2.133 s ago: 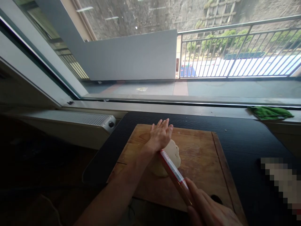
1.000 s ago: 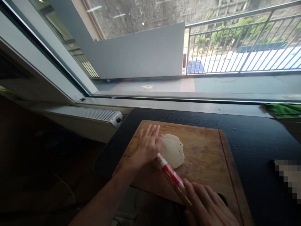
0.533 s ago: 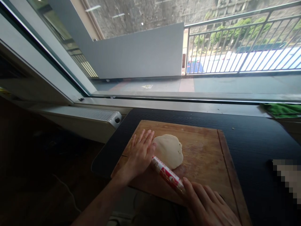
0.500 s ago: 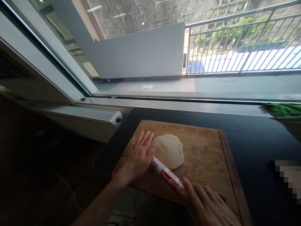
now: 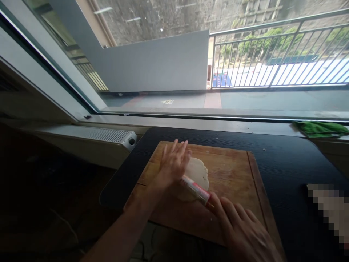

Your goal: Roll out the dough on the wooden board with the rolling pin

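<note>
A flattened piece of pale dough point(image 5: 198, 172) lies on the wooden cutting board point(image 5: 230, 167), its right edge uneven. Across it slants a rolling pin point(image 5: 196, 190) with a red and white printed wrap, blurred by motion. My left hand point(image 5: 174, 163) is over the pin's far left end, fingers stretched and spread, covering the dough's left side. At the near right end, my right hand point(image 5: 242, 225) rests on the pin with its palm down and fingers extended. Both hands press on the pin without wrapping round it. The pin's two ends are hidden under them.
The board lies on a black table point(image 5: 289, 174) beside a window. A white radiator point(image 5: 114, 136) stands to the left, and a green cloth point(image 5: 320, 128) lies on the sill at right. A pixelated object point(image 5: 327, 207) is at the table's right side.
Both hands have pushed the rolling pin away from me, from the dough's near edge onto the dough. My left hand now covers more of it. The view has shifted slightly.
</note>
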`<move>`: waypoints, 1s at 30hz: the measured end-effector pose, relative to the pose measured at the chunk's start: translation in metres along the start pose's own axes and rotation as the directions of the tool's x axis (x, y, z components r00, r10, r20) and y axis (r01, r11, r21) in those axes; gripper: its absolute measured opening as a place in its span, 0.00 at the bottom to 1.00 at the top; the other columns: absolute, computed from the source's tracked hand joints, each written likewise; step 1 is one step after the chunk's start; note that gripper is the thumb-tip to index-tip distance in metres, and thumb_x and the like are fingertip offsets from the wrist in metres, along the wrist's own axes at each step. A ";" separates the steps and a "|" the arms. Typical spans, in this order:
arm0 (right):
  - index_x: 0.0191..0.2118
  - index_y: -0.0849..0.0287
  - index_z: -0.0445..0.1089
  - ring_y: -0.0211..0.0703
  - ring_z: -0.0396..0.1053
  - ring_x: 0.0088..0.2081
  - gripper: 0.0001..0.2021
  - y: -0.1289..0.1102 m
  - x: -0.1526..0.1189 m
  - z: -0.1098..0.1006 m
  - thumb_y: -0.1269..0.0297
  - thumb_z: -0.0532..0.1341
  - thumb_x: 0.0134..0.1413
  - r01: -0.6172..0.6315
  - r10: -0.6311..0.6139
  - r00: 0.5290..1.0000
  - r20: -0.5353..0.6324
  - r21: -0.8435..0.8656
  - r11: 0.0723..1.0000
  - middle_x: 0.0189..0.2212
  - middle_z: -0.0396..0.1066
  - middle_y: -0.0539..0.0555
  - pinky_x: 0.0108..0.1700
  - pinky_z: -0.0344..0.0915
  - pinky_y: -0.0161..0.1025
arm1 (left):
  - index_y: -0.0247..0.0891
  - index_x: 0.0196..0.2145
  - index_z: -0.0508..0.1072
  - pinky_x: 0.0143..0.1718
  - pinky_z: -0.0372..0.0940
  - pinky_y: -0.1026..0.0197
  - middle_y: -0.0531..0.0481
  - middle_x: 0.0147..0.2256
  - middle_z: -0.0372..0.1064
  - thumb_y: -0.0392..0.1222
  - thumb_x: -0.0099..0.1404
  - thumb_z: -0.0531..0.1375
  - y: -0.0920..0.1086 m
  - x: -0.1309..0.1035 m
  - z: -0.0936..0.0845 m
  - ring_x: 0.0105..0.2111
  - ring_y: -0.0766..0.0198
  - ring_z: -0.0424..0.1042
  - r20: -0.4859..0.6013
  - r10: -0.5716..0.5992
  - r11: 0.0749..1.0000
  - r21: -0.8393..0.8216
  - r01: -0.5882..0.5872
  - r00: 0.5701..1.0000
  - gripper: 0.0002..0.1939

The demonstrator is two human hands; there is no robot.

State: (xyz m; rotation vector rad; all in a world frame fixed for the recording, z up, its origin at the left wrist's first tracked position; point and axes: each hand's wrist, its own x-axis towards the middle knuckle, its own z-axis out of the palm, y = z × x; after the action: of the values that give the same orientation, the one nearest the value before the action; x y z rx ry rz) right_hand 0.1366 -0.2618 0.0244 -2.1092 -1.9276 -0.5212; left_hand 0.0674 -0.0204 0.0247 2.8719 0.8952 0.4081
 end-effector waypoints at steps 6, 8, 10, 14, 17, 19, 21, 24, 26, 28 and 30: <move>0.56 0.63 0.59 0.42 0.68 0.30 0.23 -0.004 -0.007 0.005 0.73 0.44 0.56 0.118 -0.120 0.993 0.004 0.126 0.985 0.38 0.72 0.57 0.28 0.65 0.37 | 0.40 0.61 0.55 0.62 0.34 0.45 0.49 0.63 0.47 0.48 0.70 0.41 -0.019 -0.069 -0.013 0.64 0.56 0.38 -0.012 -0.007 0.997 0.071 0.008 1.000 0.25; 0.58 0.62 0.57 0.43 0.68 0.32 0.23 0.009 0.002 0.002 0.72 0.45 0.57 0.061 -0.075 0.994 0.082 0.164 0.985 0.38 0.71 0.56 0.31 0.65 0.38 | 0.40 0.61 0.55 0.62 0.34 0.45 0.49 0.62 0.50 0.49 0.70 0.41 -0.015 -0.049 -0.009 0.64 0.56 0.40 -0.028 -0.023 0.998 0.061 0.025 0.999 0.25; 0.59 0.59 0.56 0.44 0.67 0.36 0.23 0.023 0.013 0.000 0.71 0.48 0.57 -0.015 -0.012 0.986 0.166 0.155 0.988 0.40 0.70 0.56 0.34 0.65 0.40 | 0.40 0.62 0.54 0.62 0.35 0.45 0.49 0.61 0.53 0.50 0.70 0.39 -0.007 -0.017 -0.003 0.63 0.56 0.41 -0.051 -0.044 0.999 0.028 0.045 0.998 0.26; 0.58 0.57 0.56 0.46 0.67 0.39 0.22 0.034 0.025 -0.001 0.72 0.50 0.58 -0.114 0.103 0.981 0.167 0.058 0.992 0.41 0.69 0.56 0.38 0.64 0.43 | 0.38 0.61 0.55 0.62 0.38 0.44 0.48 0.60 0.55 0.51 0.71 0.38 0.006 0.029 0.001 0.63 0.56 0.43 -0.059 -0.053 0.998 -0.035 0.051 0.997 0.27; 0.60 0.60 0.54 0.46 0.67 0.39 0.24 0.021 0.016 0.002 0.75 0.46 0.57 -0.034 0.031 0.993 0.113 0.023 0.999 0.45 0.69 0.59 0.37 0.65 0.42 | 0.39 0.61 0.55 0.62 0.36 0.45 0.50 0.60 0.55 0.49 0.71 0.38 0.002 0.011 -0.004 0.63 0.58 0.42 -0.055 -0.011 1.000 -0.027 0.009 0.998 0.26; 0.59 0.64 0.55 0.46 0.68 0.39 0.24 0.008 0.006 0.004 0.74 0.44 0.57 0.060 -0.061 0.997 0.046 0.026 0.998 0.47 0.68 0.60 0.34 0.67 0.40 | 0.40 0.61 0.55 0.63 0.34 0.46 0.51 0.61 0.52 0.47 0.71 0.38 -0.006 -0.022 -0.009 0.64 0.59 0.40 -0.048 0.019 1.000 -0.004 -0.020 0.999 0.24; 0.57 0.66 0.59 0.46 0.69 0.38 0.22 -0.002 -0.004 0.007 0.72 0.42 0.58 0.136 -0.136 0.991 -0.002 0.043 0.990 0.45 0.70 0.61 0.31 0.67 0.39 | 0.41 0.61 0.56 0.63 0.34 0.47 0.51 0.62 0.50 0.45 0.71 0.40 -0.016 -0.056 -0.014 0.64 0.59 0.39 -0.027 0.029 1.000 0.009 -0.029 0.999 0.24; 0.54 0.66 0.61 0.45 0.70 0.34 0.21 -0.009 -0.011 0.010 0.69 0.43 0.58 0.179 -0.178 0.984 -0.015 0.085 0.980 0.40 0.72 0.60 0.28 0.68 0.38 | 0.41 0.62 0.54 0.63 0.35 0.47 0.50 0.64 0.45 0.44 0.70 0.41 -0.023 -0.082 -0.016 0.64 0.58 0.38 -0.012 0.026 1.000 0.003 -0.026 1.000 0.24; 0.55 0.66 0.60 0.45 0.71 0.32 0.22 -0.007 -0.011 0.011 0.71 0.43 0.57 0.147 -0.147 0.989 -0.013 0.107 0.983 0.39 0.73 0.59 0.28 0.68 0.38 | 0.39 0.61 0.55 0.62 0.34 0.46 0.49 0.63 0.46 0.44 0.70 0.41 -0.020 -0.072 -0.012 0.64 0.57 0.38 -0.027 0.034 0.999 -0.021 -0.034 0.999 0.24; 0.57 0.65 0.58 0.46 0.71 0.34 0.23 -0.003 -0.006 0.010 0.73 0.43 0.56 0.080 -0.080 0.997 -0.003 0.119 0.990 0.40 0.72 0.59 0.30 0.69 0.40 | 0.38 0.61 0.56 0.62 0.33 0.44 0.47 0.62 0.51 0.46 0.70 0.42 -0.011 -0.042 -0.005 0.64 0.56 0.40 -0.041 0.051 0.996 -0.075 -0.054 0.998 0.24; 0.59 0.64 0.55 0.47 0.71 0.35 0.24 0.003 0.001 0.009 0.73 0.44 0.56 -0.003 -0.002 0.999 0.040 0.125 0.992 0.40 0.72 0.60 0.32 0.69 0.41 | 0.38 0.60 0.57 0.62 0.35 0.44 0.46 0.60 0.55 0.50 0.70 0.43 0.003 -0.001 0.003 0.63 0.56 0.43 -0.054 0.051 0.982 -0.177 -0.060 0.997 0.25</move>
State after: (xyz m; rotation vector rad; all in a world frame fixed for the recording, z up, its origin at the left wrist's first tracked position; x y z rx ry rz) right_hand 0.1402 -0.2576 0.0171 -2.0571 -1.9274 -0.3510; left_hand 0.0685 -0.0233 0.0224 2.7376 0.7455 0.5379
